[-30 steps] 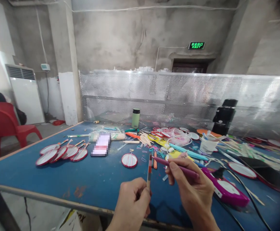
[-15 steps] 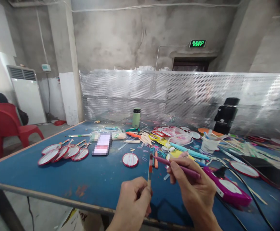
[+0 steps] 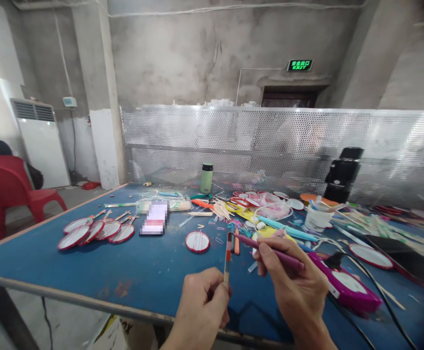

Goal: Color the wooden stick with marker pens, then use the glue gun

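The stick (image 3: 227, 258) stands upright; the pen (image 3: 270, 251) points left.

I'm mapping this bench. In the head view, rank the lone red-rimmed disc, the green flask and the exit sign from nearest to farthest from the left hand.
1. Lone red-rimmed disc, just ahead of the left hand.
2. Green flask, far back on the blue table.
3. Exit sign, high on the back wall, rightward.

On the table (image 3: 135, 272), I see paddles (image 3: 97, 231) left of the flask (image 3: 206, 178), stick (image 3: 227, 257) and pen (image 3: 270, 250) before it, perhaps a cup (image 3: 316, 218) right.
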Demonstrator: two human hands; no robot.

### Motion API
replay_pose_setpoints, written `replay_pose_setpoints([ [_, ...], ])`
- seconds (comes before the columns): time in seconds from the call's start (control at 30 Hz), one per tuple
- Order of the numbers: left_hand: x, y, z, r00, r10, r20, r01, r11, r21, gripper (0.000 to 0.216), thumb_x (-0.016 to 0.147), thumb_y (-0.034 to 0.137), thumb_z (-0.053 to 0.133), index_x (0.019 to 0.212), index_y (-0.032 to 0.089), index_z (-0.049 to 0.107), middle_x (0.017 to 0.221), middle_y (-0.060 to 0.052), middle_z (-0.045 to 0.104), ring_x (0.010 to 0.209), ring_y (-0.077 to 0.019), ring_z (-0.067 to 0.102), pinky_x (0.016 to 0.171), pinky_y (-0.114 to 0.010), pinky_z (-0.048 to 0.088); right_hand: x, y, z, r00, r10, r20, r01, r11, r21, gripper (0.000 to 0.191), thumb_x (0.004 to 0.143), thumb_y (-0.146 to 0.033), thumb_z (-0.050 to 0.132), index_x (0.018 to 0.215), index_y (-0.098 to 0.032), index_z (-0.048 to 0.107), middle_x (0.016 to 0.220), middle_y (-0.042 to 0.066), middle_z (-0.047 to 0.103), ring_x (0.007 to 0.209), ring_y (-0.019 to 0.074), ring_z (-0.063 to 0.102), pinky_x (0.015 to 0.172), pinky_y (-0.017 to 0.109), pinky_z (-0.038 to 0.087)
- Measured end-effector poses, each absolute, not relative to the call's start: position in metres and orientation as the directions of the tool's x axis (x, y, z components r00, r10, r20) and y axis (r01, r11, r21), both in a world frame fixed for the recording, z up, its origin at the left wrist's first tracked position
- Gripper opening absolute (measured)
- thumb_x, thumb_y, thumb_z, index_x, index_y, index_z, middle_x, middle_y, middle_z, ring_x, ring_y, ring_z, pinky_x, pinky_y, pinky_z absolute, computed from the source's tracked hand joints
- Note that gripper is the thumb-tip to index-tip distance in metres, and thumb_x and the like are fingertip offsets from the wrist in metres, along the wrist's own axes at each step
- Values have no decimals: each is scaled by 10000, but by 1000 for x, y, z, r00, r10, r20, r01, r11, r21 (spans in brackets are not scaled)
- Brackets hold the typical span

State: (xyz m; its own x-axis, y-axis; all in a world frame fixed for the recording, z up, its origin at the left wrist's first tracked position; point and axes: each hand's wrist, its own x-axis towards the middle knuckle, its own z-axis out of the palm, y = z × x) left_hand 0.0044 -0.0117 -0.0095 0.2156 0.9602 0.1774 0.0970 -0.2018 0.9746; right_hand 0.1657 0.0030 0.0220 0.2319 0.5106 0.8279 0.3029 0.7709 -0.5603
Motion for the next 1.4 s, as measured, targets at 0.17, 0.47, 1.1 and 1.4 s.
replay_pose_setpoints([
  [0.17, 4, -12, -10, 213, 959, 187, 95, -211, 973, 263, 839, 358, 517, 637, 193, 544, 433, 9, 527, 415, -123, 465, 462, -213, 351, 166, 3, 22, 234, 510, 828, 305, 770, -560, 23, 882, -215, 694, 886, -209, 716, 660, -16, 632, 466, 98, 561, 430, 212, 470],
  [0.47, 4, -11, -13, 226, 956, 186, 91, -211, 973, 256, 854, 340, 506, 648, 192, 541, 433, 15, 521, 414, -120, 461, 463, -210, 345, 168, 5, 19, 212, 510, 834, 313, 773, -552, 43, 886, -194, 684, 905, -218, 714, 679, -19, 635, 479, 99, 565, 457, 224, 474],
  [1.1, 4, -11, -11, 221, 957, 186, 106, -213, 971, 231, 839, 313, 476, 656, 191, 544, 437, 12, 530, 414, -119, 462, 467, -212, 341, 165, 2, 24, 220, 495, 840, 327, 774, -542, 50, 890, -200, 675, 856, -206, 712, 656, -17, 624, 480, 94, 557, 459, 220, 465],
  [1.4, 4, -13, -11, 214, 957, 195, 87, -218, 972, 232, 850, 314, 485, 664, 191, 545, 439, 11, 528, 422, -123, 468, 472, -213, 354, 163, 1, 23, 282, 471, 835, 328, 771, -546, 22, 872, -212, 697, 862, -203, 715, 644, -20, 628, 460, 94, 566, 438, 212, 470],
])
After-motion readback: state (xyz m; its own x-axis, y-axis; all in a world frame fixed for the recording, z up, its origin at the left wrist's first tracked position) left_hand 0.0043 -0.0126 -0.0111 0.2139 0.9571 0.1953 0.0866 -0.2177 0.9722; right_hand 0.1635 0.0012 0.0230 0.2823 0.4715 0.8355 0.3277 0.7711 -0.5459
